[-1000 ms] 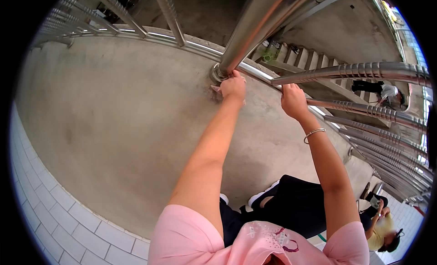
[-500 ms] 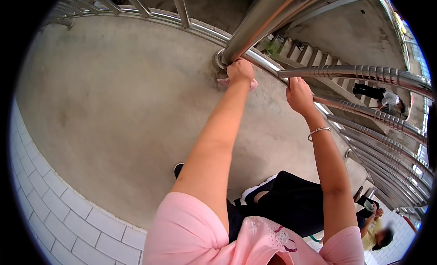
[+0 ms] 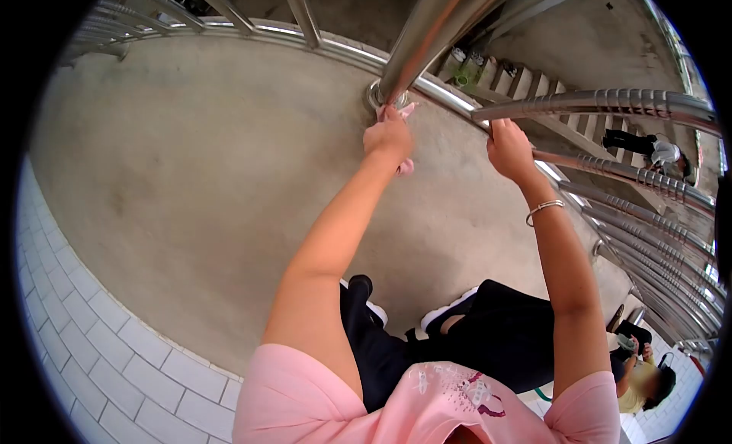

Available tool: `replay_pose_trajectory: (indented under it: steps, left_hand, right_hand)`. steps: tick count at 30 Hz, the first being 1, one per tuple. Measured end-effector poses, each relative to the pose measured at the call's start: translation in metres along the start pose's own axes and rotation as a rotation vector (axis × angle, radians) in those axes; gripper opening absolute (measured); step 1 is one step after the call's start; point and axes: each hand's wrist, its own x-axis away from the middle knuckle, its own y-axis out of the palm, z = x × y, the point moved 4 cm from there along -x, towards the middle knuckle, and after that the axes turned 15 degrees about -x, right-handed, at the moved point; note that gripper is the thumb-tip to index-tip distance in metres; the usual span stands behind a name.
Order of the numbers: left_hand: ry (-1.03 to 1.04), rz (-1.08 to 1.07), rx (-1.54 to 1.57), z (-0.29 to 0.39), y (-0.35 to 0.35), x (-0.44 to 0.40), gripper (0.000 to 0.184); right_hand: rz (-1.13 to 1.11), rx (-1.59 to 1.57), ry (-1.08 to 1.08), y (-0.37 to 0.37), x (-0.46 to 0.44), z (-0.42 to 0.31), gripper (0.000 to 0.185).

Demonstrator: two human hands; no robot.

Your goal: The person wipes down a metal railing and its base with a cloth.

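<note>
- At the foot of the thick, shiny steel post [image 3: 427,43], head view, your nearer left hand [image 3: 390,139] holds a crumpled pink cloth [image 3: 406,168].
- Right of the post, your right hand [image 3: 509,149] touches the slim steel bottom rail [image 3: 448,96], grip unclear.
- From your left hand, the post slants up and rightward, streaked with reddish reflections.

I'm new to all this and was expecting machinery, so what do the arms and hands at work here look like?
They are a person's, not a machine's. The left hand and right hand are ungloved, with no cables visible. Both arms emerge from short, light-pink fabric sleeves. A thin, silver-coloured round bangle circles the right wrist; none shows on the left.
</note>
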Motion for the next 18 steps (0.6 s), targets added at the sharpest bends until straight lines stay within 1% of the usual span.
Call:
replay_pose_trajectory:
  steps: [2,3,4,5,6,7,8,9,11,12,14,15,17,18]
  left_hand:
    - [0.19,0.036,-0.193,0.01,-0.035,0.018,0.033]
    - [0.2,0.055,-0.319,0.002,-0.019,0.001,0.028]
    - [0.272,0.047,-0.579,0.005,-0.017,0.006,0.05]
    - [0.379,0.192,-0.74,0.007,-0.022,0.022,0.049]
    - [0.472,0.267,-0.656,0.003,-0.015,0.017,0.045]
    - [0.31,0.176,-0.562,0.005,-0.02,0.012,0.039]
    - [0.136,0.001,-0.031,0.013,-0.051,0.031,0.039]
    - [0.159,0.263,-0.349,-0.001,-0.011,-0.007,0.033]
    - [0.15,0.208,-0.298,0.0,-0.01,-0.003,0.036]
    - [0.163,0.23,-0.3,0.0,-0.013,0.003,0.036]
    - [0.182,0.232,-0.293,0.0,-0.011,0.003,0.051]
    - [0.192,0.235,-0.297,0.0,-0.008,0.003,0.051]
    - [0.178,0.183,-0.328,-0.004,0.005,-0.002,0.059]
    - [0.201,0.166,-0.346,-0.005,0.01,-0.002,0.059]
  right_hand:
    - [0.051,0.006,-0.02,-0.001,-0.001,-0.002,0.021]
    - [0.025,0.036,0.0,0.002,0.001,0.001,0.019]
    - [-0.001,0.086,0.024,0.01,0.001,0.013,0.018]
    - [0.028,0.123,0.025,0.015,0.004,0.017,0.019]
    - [-0.024,0.146,0.067,0.018,0.003,0.02,0.02]
    - [0.023,0.116,0.043,0.02,0.002,0.021,0.021]
    - [-0.002,0.068,0.074,0.016,0.001,0.015,0.022]
    - [0.028,0.038,0.05,0.013,0.002,0.013,0.021]
    - [-0.004,0.022,0.058,0.009,0.001,0.01,0.022]
    - [0.008,0.029,0.056,0.004,0.004,0.006,0.023]
    - [0.009,0.024,0.053,0.002,0.005,0.003,0.025]
    - [0.018,0.025,0.059,0.0,0.005,0.002,0.025]
    - [0.047,0.024,0.05,0.001,0.007,0.002,0.024]
    - [0.026,0.035,0.041,0.003,0.007,0.004,0.026]
